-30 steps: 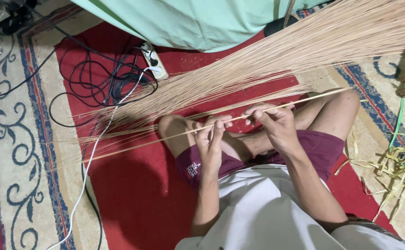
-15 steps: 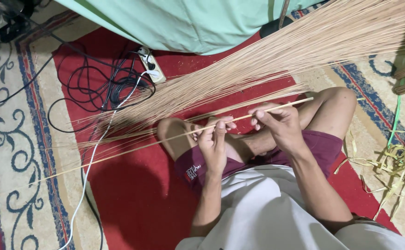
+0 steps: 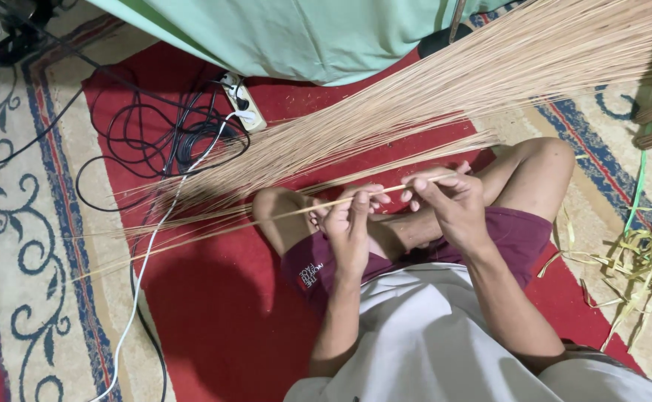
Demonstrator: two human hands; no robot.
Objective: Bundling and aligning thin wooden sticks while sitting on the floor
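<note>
I sit cross-legged on a red carpet (image 3: 214, 327). My left hand (image 3: 350, 223) and my right hand (image 3: 449, 202) both pinch one long thin tan stick (image 3: 281, 216) that runs leftward across my knee and out over the carpet. The right hand grips the stick's near end, the left hand grips it a short way along. A large fanned bundle of the same thin sticks (image 3: 445, 89) lies beyond my hands, spreading from the upper right down to the left.
Black cables (image 3: 147, 134), a white cable (image 3: 143, 275) and a power strip (image 3: 240, 100) lie on the carpet at upper left. A pale green cloth (image 3: 303, 33) hangs at the top. Green-yellow leaf strips (image 3: 638, 260) are heaped at the right. A patterned rug (image 3: 20, 246) borders the left.
The stick held in both hands has slid leftward, so its right end now sits at my right fingers instead of sticking out past them. The hands stay over my legs.
</note>
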